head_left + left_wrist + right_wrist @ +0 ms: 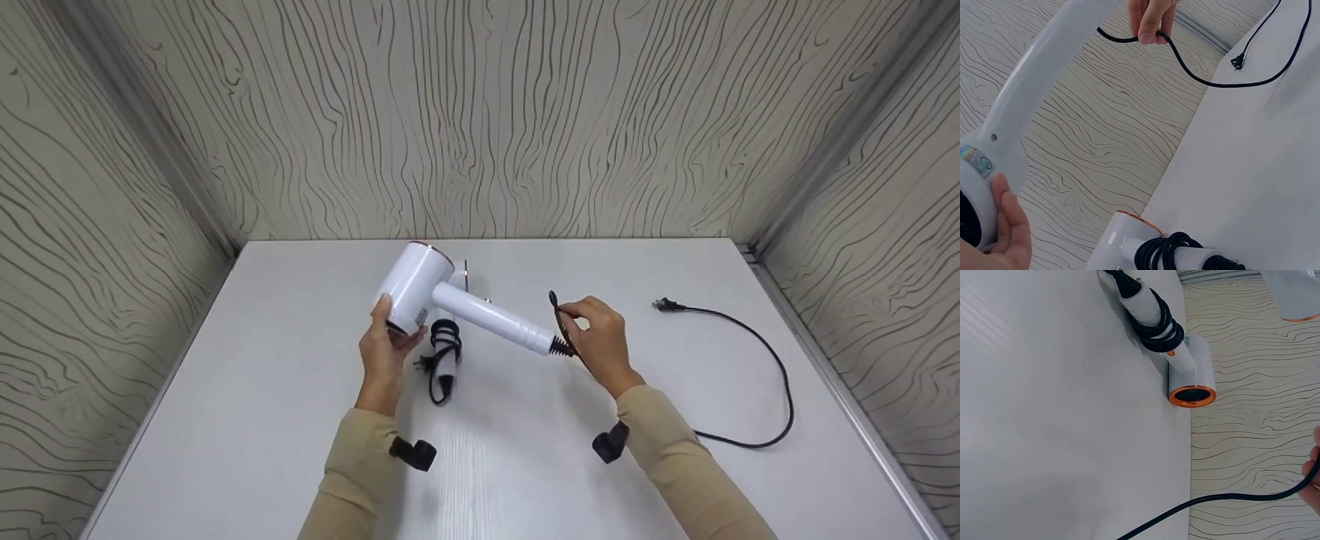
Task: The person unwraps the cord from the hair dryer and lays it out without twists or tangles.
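My left hand (384,356) grips the barrel of a white hair dryer (491,319), holding it up off the table with its handle slanting down to the right. In the left wrist view, fingers (1013,225) wrap the barrel's rear end near a shiny label. Just past the handle's end, my right hand (604,341) pinches the dryer's black cord (562,324). The right wrist view has that cord (1230,496) running from the fingertips down to the left. Behind the raised dryer, a second white hair dryer (445,367) lies on the table, its black cord coiled round its handle.
The held dryer's cord loops across the white table (525,465) on the right and ends in a black plug (667,304). Wood-patterned panels (480,120) stand at the back and sides. The second dryer's plug (426,363) lies left of its handle.
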`<state>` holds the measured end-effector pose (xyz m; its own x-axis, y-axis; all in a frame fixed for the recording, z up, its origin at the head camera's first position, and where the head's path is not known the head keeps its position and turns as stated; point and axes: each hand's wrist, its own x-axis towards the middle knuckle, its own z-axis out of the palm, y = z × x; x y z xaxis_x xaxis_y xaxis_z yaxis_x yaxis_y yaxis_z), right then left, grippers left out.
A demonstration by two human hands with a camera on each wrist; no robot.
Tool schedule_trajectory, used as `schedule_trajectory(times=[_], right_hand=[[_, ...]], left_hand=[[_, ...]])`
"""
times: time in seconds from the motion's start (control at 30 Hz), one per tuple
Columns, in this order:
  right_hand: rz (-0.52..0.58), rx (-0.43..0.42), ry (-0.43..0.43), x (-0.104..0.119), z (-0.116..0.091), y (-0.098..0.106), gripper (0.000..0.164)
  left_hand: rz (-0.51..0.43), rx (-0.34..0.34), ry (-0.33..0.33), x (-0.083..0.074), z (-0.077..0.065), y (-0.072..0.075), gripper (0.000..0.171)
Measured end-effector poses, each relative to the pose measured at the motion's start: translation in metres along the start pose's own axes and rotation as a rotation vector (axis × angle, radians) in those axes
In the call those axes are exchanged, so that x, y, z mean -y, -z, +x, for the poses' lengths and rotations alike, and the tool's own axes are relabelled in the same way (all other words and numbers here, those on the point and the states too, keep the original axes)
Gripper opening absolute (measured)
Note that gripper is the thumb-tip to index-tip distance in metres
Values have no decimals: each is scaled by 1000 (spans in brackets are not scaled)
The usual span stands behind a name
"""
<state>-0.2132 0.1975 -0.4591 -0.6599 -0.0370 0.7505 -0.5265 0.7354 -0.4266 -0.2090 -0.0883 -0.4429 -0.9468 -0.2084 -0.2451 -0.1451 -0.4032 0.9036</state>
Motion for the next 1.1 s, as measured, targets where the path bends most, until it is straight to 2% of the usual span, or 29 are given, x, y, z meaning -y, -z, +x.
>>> schedule_trajectory(times=[0.57,0.9,1.1], right_hand=[[-15,-68,-78,-9,1,13,13],[46,-166,-37,-21,-1,27,19],[-20,-170,53,-31,-6,36,22]], left_hand=[[66,-20,18,4,10,8,69],[73,-53,26,5,17,12,68],[78,-76,41,4,21,14,68]])
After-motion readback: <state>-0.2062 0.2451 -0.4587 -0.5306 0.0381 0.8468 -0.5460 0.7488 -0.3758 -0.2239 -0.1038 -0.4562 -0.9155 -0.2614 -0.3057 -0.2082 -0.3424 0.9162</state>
